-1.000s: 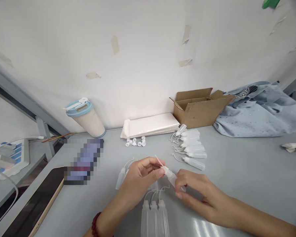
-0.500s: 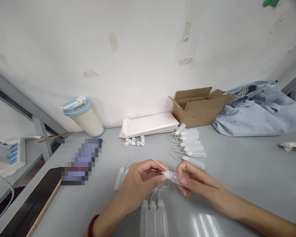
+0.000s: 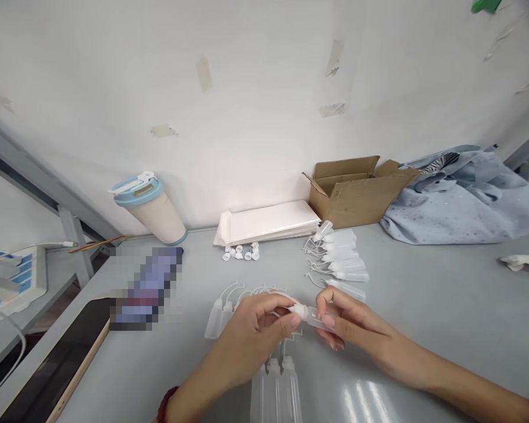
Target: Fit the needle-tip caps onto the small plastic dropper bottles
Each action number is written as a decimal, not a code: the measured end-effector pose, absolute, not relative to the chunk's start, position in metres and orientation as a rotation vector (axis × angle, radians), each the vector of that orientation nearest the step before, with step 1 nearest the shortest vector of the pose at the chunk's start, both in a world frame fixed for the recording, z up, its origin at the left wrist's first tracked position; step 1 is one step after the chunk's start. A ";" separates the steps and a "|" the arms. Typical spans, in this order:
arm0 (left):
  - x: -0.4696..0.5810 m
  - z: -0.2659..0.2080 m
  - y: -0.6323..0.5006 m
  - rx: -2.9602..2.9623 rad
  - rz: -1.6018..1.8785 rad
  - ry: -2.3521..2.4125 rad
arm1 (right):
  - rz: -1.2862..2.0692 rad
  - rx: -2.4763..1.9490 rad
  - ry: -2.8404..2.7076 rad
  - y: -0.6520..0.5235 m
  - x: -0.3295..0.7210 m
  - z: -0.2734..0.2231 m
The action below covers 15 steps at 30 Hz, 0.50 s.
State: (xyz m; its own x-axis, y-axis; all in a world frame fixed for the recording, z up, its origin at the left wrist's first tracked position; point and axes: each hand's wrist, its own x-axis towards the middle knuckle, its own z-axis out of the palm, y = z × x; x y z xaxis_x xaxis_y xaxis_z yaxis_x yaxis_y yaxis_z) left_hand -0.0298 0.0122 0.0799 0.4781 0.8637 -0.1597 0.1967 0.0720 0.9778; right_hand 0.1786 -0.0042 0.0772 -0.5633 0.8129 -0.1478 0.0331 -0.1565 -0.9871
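Note:
Between my two hands lies a small translucent squeeze bottle [image 3: 315, 318], its white cap end pointing left. My right hand [image 3: 370, 332] is closed around the bottle's body. At the other end, my left hand [image 3: 242, 341] pinches the white cap [image 3: 298, 309] between thumb and forefinger. Below my hands, several clear bottles with thin bent spout tubes [image 3: 273, 390] lie side by side. A second row of such bottles [image 3: 214, 319] is partly hidden behind my left hand. Beyond my right hand sits another group of bottles [image 3: 346, 264], tubes to the left.
Several small white caps [image 3: 248, 255] lie before a stack of white packets [image 3: 268, 222]. An open cardboard box [image 3: 357, 197] and a pale blue cloth bag [image 3: 462, 200] stand against the wall. To the left are a tumbler [image 3: 152, 208], a phone [image 3: 62, 358] and a power strip [image 3: 26, 276].
My left hand has turned slightly and sits a bit lower around the cap. More tube tips show behind it. My right hand holds the bottle in nearly the same place.

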 end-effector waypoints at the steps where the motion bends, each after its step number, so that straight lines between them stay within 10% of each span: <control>1: -0.030 0.080 0.012 1.459 0.661 0.989 | 1.777 -0.970 -1.543 -0.004 0.179 0.077; 15: -0.028 0.081 0.009 1.462 0.654 0.990 | 1.784 -1.004 -1.556 -0.006 0.180 0.079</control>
State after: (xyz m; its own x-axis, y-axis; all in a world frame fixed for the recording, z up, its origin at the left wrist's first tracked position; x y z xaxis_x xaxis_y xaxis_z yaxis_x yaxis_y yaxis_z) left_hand -0.0280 0.0094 0.0813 0.4807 0.8643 -0.1479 0.2034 0.0542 0.9776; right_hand 0.1797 -0.0064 0.0789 -0.5609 0.8098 -0.1724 0.0611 -0.1671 -0.9840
